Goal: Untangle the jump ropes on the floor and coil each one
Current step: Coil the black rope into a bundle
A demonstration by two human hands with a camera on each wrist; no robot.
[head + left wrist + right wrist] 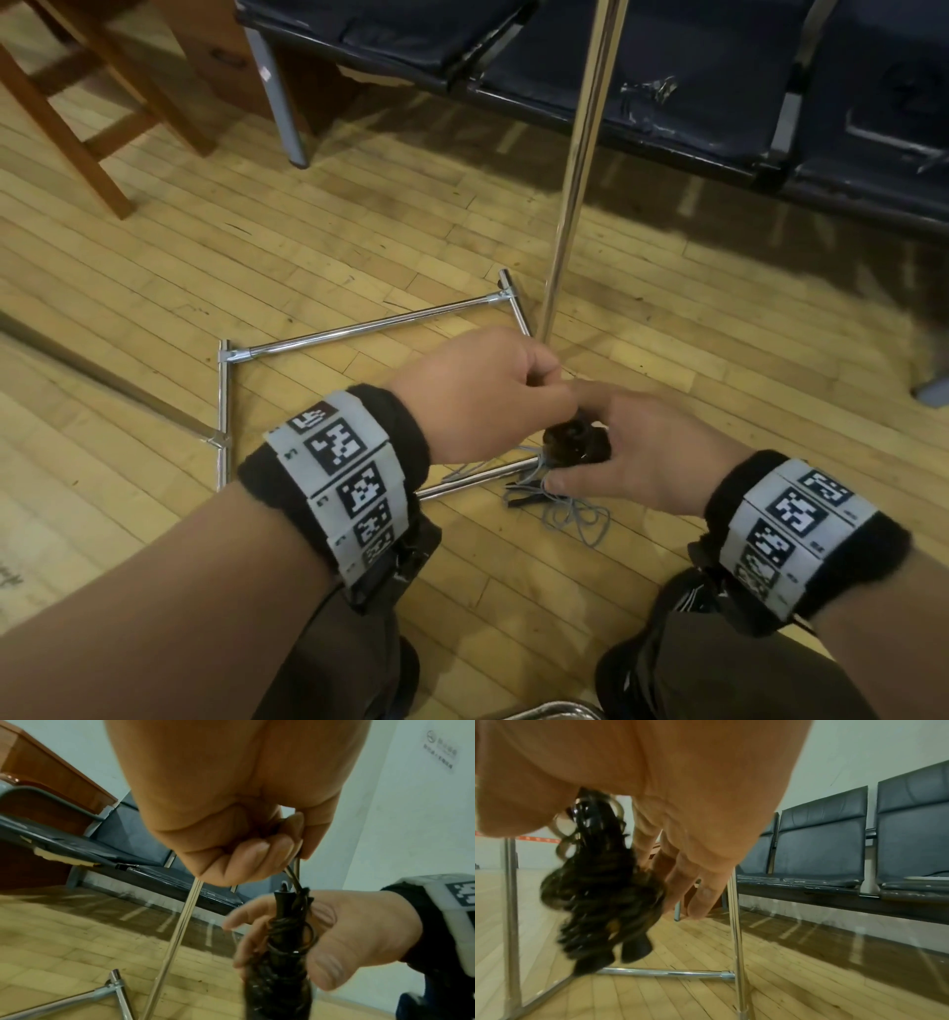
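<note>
- black jump rope [282,939]: cord wound round its two handles into a tight bundle; held above the floor, between both hands
- right hand [637,452] cradles the bundle, thumb on one side, fingers loosely curved on the other; left hand [477,395] clenched, pinching the free end of the black cord just above the bundle
- grey jump rope [560,506]: loose tangle on the wooden floor [359,246] right under the hands, touching the lower bar of the chrome frame [369,325]; not coiled yet
- handling, my read: cord thin, light, springy; wraps likely to slip off unless the end is tucked; best hold is on the handles, keeping tension on the tail; the grey one looks limp, so find a handle first and pull from there
- count: 2 ropes visible, 1 black, 1 grey; 2 black handle ends in the right wrist view; grey handles hard to make out
- around: row of dark padded seats [667,67]; wooden chair [92,118] far left
</note>
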